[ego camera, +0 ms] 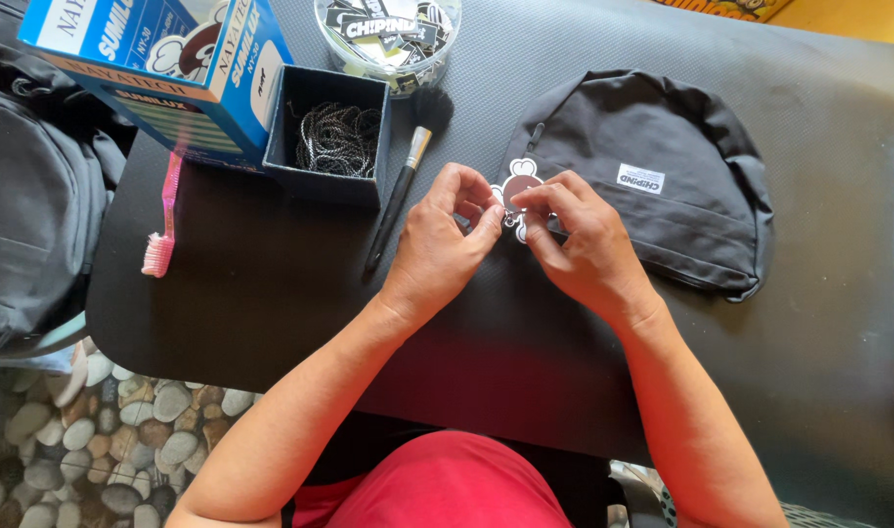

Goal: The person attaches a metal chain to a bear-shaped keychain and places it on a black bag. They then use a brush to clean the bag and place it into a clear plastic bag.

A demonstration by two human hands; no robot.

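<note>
Small red-and-white charm, cartoon-figure shape, held just above black table mat, right at front-left edge of black pouch. Lower part of charm hidden behind fingers; attachment to pouch zipper: cannot tell.

Left hand: fingers curled, thumb and forefinger pressed together, pinching at charm's left side. Right hand: fingertips drawn together, pinching charm from right and below. Both hands nearly touching each other over charm.

Pouch flat on mat, rounded top, small white label patch on front, zipper pull near top left.

Left of hands: makeup-style brush, black handle, silver ferrule, dark bristles pointing away, lying diagonal on mat, just beside open dark square box. Box filled with dark ball chains. Touching box on left: blue-and-white carton, tilted. Pink toothbrush below carton, head toward near edge.

Top centre: clear round tub with black-and-white tags inside.

Far left: grey backpack off mat edge. Pebble-pattern floor below. Red garment at bottom centre.
</note>
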